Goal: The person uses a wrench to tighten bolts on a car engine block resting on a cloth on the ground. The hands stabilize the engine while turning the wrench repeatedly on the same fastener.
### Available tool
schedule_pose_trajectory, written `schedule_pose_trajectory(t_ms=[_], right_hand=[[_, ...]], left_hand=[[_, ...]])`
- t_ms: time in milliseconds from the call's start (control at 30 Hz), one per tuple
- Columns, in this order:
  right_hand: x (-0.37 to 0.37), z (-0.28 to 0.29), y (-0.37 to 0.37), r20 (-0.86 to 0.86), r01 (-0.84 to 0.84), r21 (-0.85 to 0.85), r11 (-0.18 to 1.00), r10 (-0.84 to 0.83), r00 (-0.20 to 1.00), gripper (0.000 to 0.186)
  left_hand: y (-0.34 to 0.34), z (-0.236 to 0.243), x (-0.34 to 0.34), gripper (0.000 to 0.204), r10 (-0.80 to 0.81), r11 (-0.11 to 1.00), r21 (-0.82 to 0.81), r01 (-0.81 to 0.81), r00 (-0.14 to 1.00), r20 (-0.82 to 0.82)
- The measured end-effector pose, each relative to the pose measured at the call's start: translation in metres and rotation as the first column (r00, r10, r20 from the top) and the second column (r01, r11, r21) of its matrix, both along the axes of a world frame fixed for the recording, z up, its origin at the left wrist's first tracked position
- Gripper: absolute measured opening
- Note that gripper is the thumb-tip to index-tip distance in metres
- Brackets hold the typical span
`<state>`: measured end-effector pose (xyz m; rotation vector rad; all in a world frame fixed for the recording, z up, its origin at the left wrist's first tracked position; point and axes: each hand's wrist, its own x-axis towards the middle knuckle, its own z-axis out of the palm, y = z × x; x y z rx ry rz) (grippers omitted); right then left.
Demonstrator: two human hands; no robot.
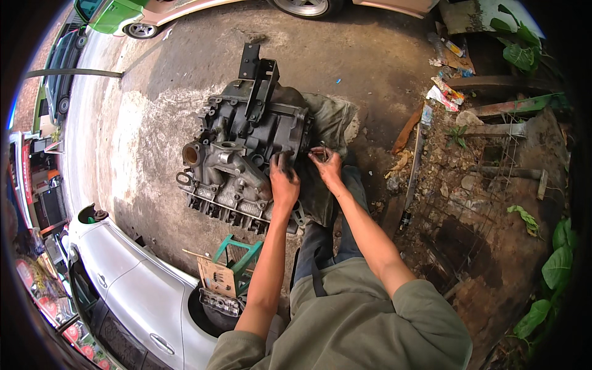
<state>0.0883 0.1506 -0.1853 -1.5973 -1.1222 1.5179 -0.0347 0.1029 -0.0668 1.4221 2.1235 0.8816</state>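
A dark, greasy car engine lies on the ground in front of me, with a pale metal intake casting on its left side and a black bracket standing up at its far end. My left hand is at the engine's near right edge, its blackened fingers bent down and closed against the dark metal; anything in them is hidden. Just to the right, my right hand pinches thumb and fingers together by the engine's end face. What it pinches is too small to make out. A dirty grey-green cloth lies beside the engine.
A green stool with a cardboard piece stands near my left forearm. Beyond it is a silver car. Another car is parked at the far side. Rubble, boards and litter cover the ground at right, with green leaves.
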Motion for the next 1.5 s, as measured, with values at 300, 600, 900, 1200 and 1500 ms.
schedule_pose_trajectory(t_ms=[300, 600, 900, 1200, 1500], right_hand=[[-0.009, 0.014, 0.006, 0.142, -0.063, -0.026, 0.998, 0.066, 0.988, 0.020], [-0.008, -0.008, 0.004, -0.058, -0.007, 0.047, 0.999, 0.010, 0.998, 0.019], [-0.005, -0.002, 0.005, 0.043, -0.051, -0.040, 0.998, 0.053, 0.998, 0.018], [-0.011, 0.001, 0.010, 0.071, -0.104, -0.121, 0.987, 0.113, 0.991, 0.027], [-0.006, -0.001, 0.005, 0.019, -0.079, 0.016, 0.997, 0.079, 0.997, 0.020]], left_hand=[[0.000, -0.002, 0.000, 0.035, -0.004, 1.000, -0.021, 0.003, 0.999, -0.043], [0.000, -0.004, -0.001, 0.040, -0.009, 0.998, -0.063, 0.011, 1.000, 0.023], [0.000, -0.006, -0.002, 0.041, -0.008, 0.999, -0.052, 0.010, 0.999, 0.042], [0.000, -0.004, -0.002, 0.041, -0.001, 0.999, -0.047, 0.003, 0.999, 0.039], [-0.002, -0.005, -0.002, 0.042, -0.010, 0.999, -0.034, 0.011, 0.999, 0.039]])
